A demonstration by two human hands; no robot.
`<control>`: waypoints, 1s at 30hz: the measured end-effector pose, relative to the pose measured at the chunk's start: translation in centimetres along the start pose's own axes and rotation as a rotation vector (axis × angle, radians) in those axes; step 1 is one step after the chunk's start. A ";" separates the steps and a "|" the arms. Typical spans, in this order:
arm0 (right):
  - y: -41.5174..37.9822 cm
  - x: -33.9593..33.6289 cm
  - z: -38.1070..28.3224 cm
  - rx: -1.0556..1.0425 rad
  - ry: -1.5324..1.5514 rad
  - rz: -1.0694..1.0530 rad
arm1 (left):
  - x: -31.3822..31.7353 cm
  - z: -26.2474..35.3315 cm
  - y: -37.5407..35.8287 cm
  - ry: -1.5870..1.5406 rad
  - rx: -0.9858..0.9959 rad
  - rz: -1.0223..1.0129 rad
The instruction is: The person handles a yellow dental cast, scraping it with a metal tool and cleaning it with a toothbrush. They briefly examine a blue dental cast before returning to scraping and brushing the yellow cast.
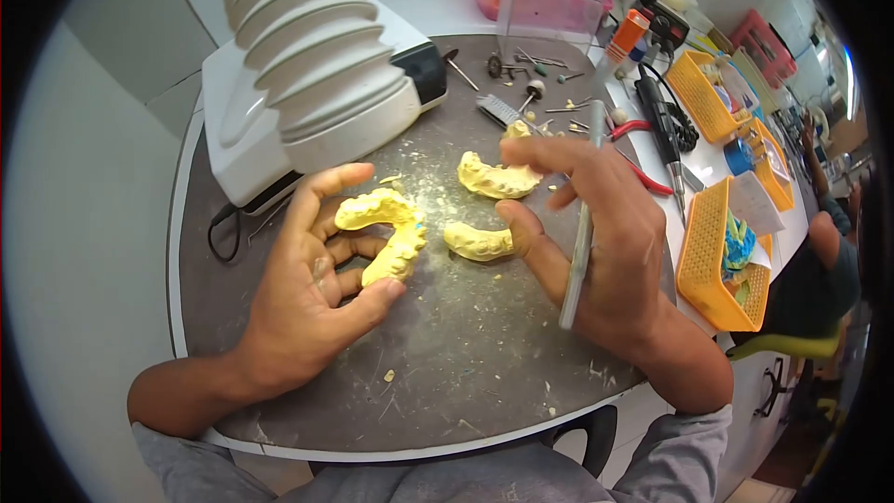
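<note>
My left hand (293,303) grips a yellow horseshoe-shaped dental cast (402,235) by its edges, its row of teeth facing up and to the right. A small blue mark shows on its right side. A slim, flat metal hand tool (578,270) lies across my right hand (622,247), tucked between the fingers, while the thumb and forefinger stay apart. Just left of that hand, a second yellow cast (494,179) lies on the dusty work board (447,345). Nearer to me is another yellow cast piece (477,242), its right end close behind my right thumb.
A ribbed white suction hose (317,47) rises over a white unit at the back left. Burs and a small brush (498,112) lie at the back. To the right are red-handled pliers (643,177), a rotary handpiece (661,121) and orange baskets (708,261). A person sits far right.
</note>
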State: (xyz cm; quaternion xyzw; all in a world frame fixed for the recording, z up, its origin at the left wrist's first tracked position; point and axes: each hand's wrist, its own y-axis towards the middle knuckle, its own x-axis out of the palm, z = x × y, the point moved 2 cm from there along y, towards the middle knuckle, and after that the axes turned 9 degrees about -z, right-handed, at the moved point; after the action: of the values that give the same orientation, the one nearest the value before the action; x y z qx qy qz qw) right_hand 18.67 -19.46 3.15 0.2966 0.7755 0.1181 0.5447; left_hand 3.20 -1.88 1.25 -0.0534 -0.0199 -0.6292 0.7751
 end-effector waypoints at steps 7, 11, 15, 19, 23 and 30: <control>0.6 0.2 -0.1 0.007 -0.055 -0.183 | -0.2 0.2 -0.1 -0.010 -0.089 -0.051; 0.7 0.3 -0.2 -0.019 -0.093 -0.223 | -0.2 -0.1 -0.2 -0.056 -0.081 -0.070; 0.6 0.7 0.3 -0.034 -0.053 -0.100 | 0.1 -0.1 0.0 -0.033 -0.047 -0.057; 0.1 0.5 0.8 -0.109 -0.098 -0.041 | 0.2 -0.6 0.2 0.020 -0.022 -0.063; -0.6 -2.4 -0.9 -0.272 -0.120 0.199 | 0.4 0.0 0.4 0.107 -0.020 -0.040; -6.6 -15.8 0.9 0.085 -0.474 0.074 | 0.1 -0.2 0.2 0.196 -0.006 0.006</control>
State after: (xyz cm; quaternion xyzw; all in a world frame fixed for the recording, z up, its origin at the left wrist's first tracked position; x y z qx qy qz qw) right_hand 20.93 -34.18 11.70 0.3670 0.6189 0.0324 0.6937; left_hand 3.42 -1.99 1.05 0.0061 0.0580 -0.6292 0.7751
